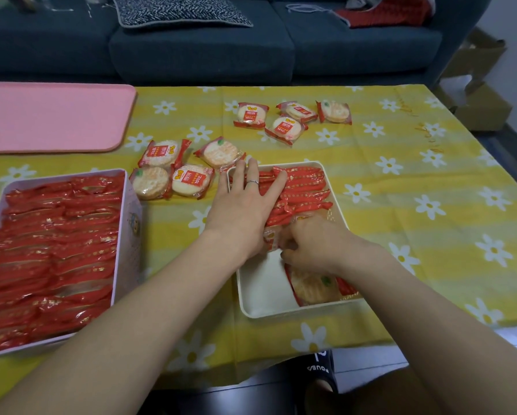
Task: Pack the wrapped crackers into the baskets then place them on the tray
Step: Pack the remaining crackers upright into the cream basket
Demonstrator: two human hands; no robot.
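Note:
A white basket [263, 298] in the middle of the table holds a row of red-wrapped crackers [306, 187] standing on edge in its far half. My left hand [245, 205] lies flat with straight fingers pressing on that row. My right hand [311, 244] curls its fingers round a wrapped cracker at the near end of the row. One cracker [314, 284] lies flat in the basket's near corner. A larger basket [131, 217] at the left is full of red-wrapped crackers [56, 253]. The pink tray [53, 115] sits at the far left.
Several loose wrapped crackers [173, 172] lie between the baskets, and another group [293, 118] lies farther back. The table has a yellow flowered cloth [416, 181]. A dark sofa [203, 52] stands behind, and a cardboard box [476, 94] at the right.

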